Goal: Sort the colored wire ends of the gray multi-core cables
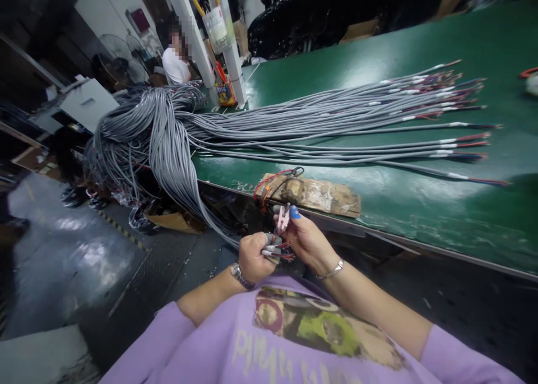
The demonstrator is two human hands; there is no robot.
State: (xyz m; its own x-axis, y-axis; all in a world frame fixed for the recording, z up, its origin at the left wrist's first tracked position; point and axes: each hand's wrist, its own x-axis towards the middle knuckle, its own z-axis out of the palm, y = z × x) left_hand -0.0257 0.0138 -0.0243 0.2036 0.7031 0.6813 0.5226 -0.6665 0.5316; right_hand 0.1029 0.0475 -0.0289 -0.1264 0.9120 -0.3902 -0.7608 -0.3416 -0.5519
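Observation:
My left hand (255,258) is closed round a bunch of grey cables just past the table's front edge. Their cut ends (277,251), with white sleeves and thin red and dark wires, stick out to the right of the fist. Beside it, my right hand (310,239) pinches a small pale pink piece (283,219) with dark holes, right above those wire ends. Blue tape (295,212) wraps one fingertip of that hand. Whether a wire enters the pink piece is too small to tell. The held cables run back left into a large hanging bundle (172,143).
Many grey cables (336,118) lie along the green table (420,216), bare wire ends to the right. A worn wooden block (319,196) with red and black leads sits at the front edge. Farther back are a white post (229,47) and a seated person (175,64).

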